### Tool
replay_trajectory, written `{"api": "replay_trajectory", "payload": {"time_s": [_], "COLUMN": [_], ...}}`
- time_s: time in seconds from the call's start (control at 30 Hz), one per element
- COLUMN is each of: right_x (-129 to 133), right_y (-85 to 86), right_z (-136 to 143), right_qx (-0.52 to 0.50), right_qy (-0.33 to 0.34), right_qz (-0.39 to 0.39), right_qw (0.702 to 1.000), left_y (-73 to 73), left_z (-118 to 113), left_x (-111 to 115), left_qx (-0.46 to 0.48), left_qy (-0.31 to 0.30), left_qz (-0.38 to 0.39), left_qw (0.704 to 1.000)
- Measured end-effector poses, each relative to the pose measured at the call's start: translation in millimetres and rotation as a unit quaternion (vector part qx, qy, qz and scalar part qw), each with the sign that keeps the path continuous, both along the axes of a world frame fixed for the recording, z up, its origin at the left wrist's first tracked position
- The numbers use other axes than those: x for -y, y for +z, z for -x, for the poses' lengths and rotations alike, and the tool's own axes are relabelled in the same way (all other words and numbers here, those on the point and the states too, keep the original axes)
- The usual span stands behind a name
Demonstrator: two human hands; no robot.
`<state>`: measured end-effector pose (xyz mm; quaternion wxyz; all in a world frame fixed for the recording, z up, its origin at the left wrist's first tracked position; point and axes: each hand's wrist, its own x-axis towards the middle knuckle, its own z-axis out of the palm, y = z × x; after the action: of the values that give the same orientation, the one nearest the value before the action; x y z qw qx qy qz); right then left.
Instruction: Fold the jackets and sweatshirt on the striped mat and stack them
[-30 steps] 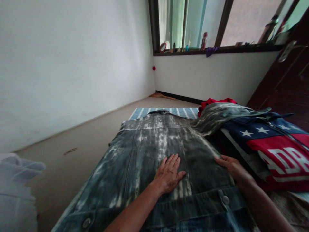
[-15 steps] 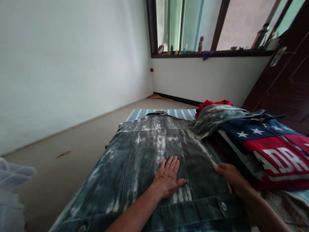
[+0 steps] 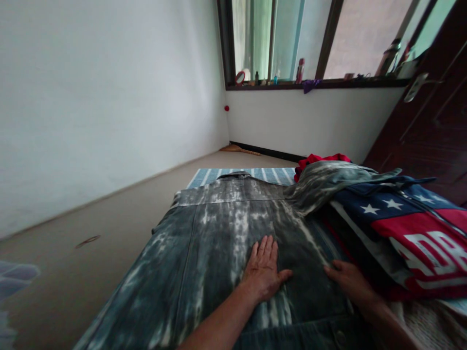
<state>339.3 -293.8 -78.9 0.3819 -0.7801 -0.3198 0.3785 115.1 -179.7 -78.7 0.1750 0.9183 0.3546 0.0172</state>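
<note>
A dark grey-green denim jacket with whitish streaks (image 3: 219,233) lies back side up on a striped blue-and-white cloth (image 3: 200,178), collar at the far end. My left hand (image 3: 264,272) rests flat on the middle of the jacket, fingers slightly apart and thumb out. At the jacket's right edge, my right hand (image 3: 348,279) pinches the fabric between thumb and fingers. The jacket's right sleeve (image 3: 324,180) is bent outward over a pile of clothes.
A navy and red garment with white stars (image 3: 419,228) tops the pile at right. Red cloth (image 3: 321,158) lies behind it. Beyond are a white wall (image 3: 109,97), a window sill (image 3: 270,87) with small items and a dark red door (image 3: 434,116). A thin loop (image 3: 87,241) is on the floor.
The view has shifted a little. My left hand has slid slightly to the right on the jacket, nearer to my right hand, which still grips the edge.
</note>
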Motion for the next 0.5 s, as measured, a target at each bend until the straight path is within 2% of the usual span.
{"api": "replay_trajectory", "payload": {"time_s": [0.13, 0.27, 0.37, 0.5], "right_x": [2.2, 12.9, 20.2, 23.2], "right_y": [-7.6, -10.0, -7.0, 1.2], "right_z": [-7.6, -3.3, 5.5, 14.7], "right_qx": [0.02, 0.043, 0.019, 0.028], "right_qy": [0.038, 0.02, 0.025, 0.037], "right_qz": [0.037, 0.057, 0.047, 0.041], "right_qw": [0.998, 0.997, 0.998, 0.998], "left_y": [6.3, 22.0, 27.4, 21.4], "left_z": [2.0, -6.0, -18.5, -39.2], "left_x": [1.7, -4.8, -22.2, -62.0], "left_qx": [-0.008, -0.017, -0.018, -0.028], "left_qy": [-0.001, 0.017, 0.056, 0.124], "left_qz": [0.019, 0.025, -0.004, -0.054], "left_qw": [1.0, 0.999, 0.998, 0.991]}}
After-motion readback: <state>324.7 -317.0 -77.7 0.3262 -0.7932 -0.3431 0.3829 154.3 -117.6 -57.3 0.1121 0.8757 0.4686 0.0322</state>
